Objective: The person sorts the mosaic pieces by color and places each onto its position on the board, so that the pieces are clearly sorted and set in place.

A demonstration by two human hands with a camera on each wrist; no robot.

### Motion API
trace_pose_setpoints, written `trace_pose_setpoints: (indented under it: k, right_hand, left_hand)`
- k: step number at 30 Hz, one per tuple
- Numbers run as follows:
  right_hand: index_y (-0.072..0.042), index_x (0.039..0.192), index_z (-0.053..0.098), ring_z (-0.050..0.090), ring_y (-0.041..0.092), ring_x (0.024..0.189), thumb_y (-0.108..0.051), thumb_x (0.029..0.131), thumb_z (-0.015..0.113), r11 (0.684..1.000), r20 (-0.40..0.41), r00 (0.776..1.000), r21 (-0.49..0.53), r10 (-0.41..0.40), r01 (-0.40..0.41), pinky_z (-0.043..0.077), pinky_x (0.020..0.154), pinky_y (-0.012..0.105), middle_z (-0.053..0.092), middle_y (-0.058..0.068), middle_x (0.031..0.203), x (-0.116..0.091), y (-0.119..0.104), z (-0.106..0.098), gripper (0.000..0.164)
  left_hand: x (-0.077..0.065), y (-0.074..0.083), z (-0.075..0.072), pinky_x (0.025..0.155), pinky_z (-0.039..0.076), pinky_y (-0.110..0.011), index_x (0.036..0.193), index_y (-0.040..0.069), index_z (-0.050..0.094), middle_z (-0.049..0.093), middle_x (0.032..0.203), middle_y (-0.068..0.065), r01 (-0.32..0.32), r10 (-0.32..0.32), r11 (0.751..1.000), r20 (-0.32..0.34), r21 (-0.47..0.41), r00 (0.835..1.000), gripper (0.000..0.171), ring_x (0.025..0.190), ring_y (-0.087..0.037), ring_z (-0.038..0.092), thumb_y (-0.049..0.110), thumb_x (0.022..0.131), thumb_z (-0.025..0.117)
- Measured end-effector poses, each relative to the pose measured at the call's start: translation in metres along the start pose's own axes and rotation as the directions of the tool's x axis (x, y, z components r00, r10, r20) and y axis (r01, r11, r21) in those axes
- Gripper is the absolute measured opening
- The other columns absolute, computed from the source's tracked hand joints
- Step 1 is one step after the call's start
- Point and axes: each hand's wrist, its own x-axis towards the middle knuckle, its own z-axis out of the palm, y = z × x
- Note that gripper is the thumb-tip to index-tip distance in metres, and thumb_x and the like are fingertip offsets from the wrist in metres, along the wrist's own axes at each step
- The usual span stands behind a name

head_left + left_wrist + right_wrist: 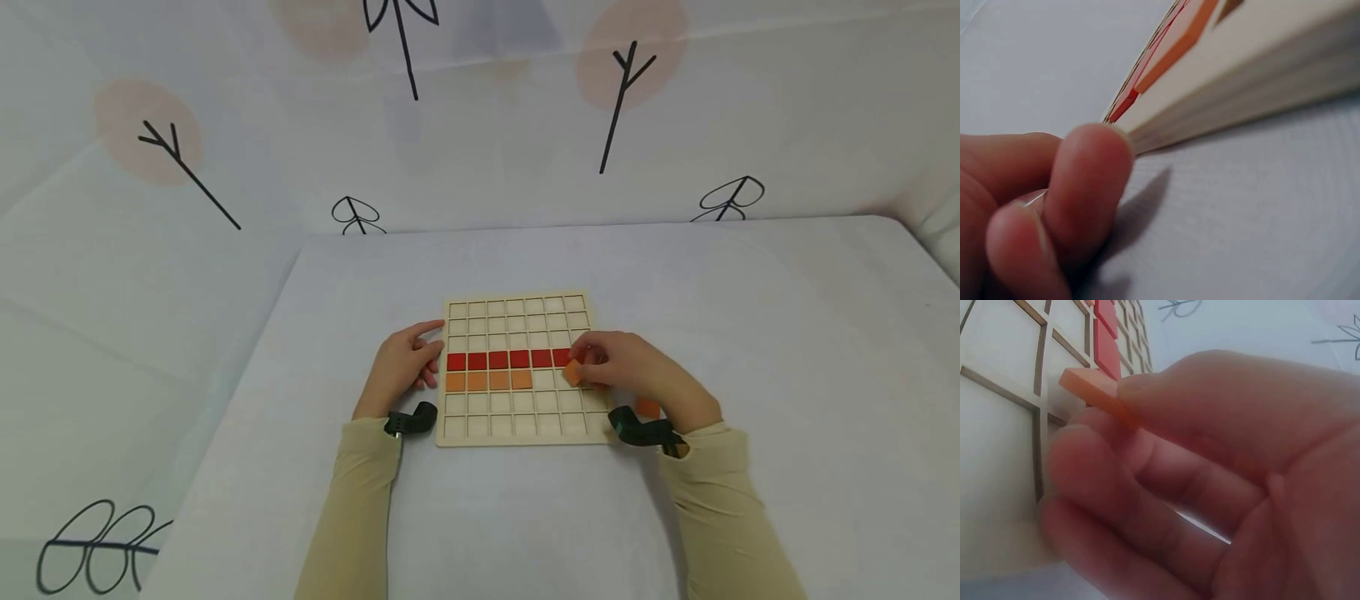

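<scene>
A pale wooden grid board lies flat on the table. One row holds several red square tiles; the row just nearer me has several orange square tiles at its left end. My right hand pinches an orange tile between thumb and fingers over the right part of that orange row. In the right wrist view this tile is tilted above the grid cells. At the board's left edge my left hand rests, with fingertips touching the rim and holding nothing.
Another orange tile lies on the white table cover, under the right wrist and partly hidden. Dark wrist cameras are strapped to both wrists. Behind the table hangs a patterned white cloth.
</scene>
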Motion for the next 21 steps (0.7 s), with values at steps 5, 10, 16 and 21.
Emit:
trace_pose_setpoints:
  k: [5, 10, 16, 21]
  right_hand:
    - [-0.013, 0.103, 0.058, 0.050, 0.013, 0.067, -0.020, 0.085, 0.058, 1.000, 0.005, 1.000, -0.004, -0.031, 0.031, 0.039, 0.065, 0.030, 0.055, -0.002, 0.070, 0.000, -0.003, 0.001, 0.020]
    - [-0.015, 0.104, 0.058, 0.049, 0.014, 0.070, -0.019, 0.083, 0.060, 0.999, 0.008, 0.999, 0.004, -0.042, 0.042, 0.039, 0.066, 0.030, 0.055, -0.002, 0.074, 0.000, -0.006, 0.003, 0.022]
    - [-0.014, 0.106, 0.057, 0.050, 0.015, 0.076, -0.018, 0.081, 0.063, 0.999, 0.021, 0.999, 0.023, -0.048, 0.048, 0.040, 0.069, 0.030, 0.056, -0.002, 0.081, 0.002, -0.010, 0.006, 0.026]
    - [-0.013, 0.107, 0.058, 0.051, 0.014, 0.079, -0.018, 0.082, 0.062, 0.998, 0.036, 0.997, 0.010, -0.063, 0.063, 0.041, 0.073, 0.032, 0.058, -0.003, 0.083, 0.004, -0.012, 0.009, 0.026]
  left_hand:
    - [0.000, 0.000, 0.000, 0.044, 0.047, -0.029, 0.124, 0.032, 0.050, 0.058, 0.068, -0.011, -0.001, 0.001, 1.000, 0.000, 0.004, 1.000, 0.038, 0.050, -0.025, 0.059, 0.029, 0.087, 0.058]
    - [0.000, 0.000, 0.000, 0.044, 0.047, -0.029, 0.124, 0.031, 0.051, 0.058, 0.068, -0.010, -0.003, 0.003, 1.000, -0.002, 0.007, 1.000, 0.038, 0.049, -0.024, 0.059, 0.029, 0.087, 0.058]
    - [0.000, 0.001, 0.000, 0.044, 0.047, -0.029, 0.125, 0.031, 0.050, 0.058, 0.068, -0.010, -0.001, 0.001, 1.000, -0.003, 0.009, 1.000, 0.038, 0.049, -0.024, 0.059, 0.029, 0.087, 0.058]
    - [0.000, 0.001, 0.000, 0.044, 0.047, -0.029, 0.124, 0.032, 0.050, 0.058, 0.068, -0.010, 0.005, -0.005, 1.000, -0.003, 0.011, 1.000, 0.038, 0.049, -0.024, 0.059, 0.029, 0.087, 0.058]
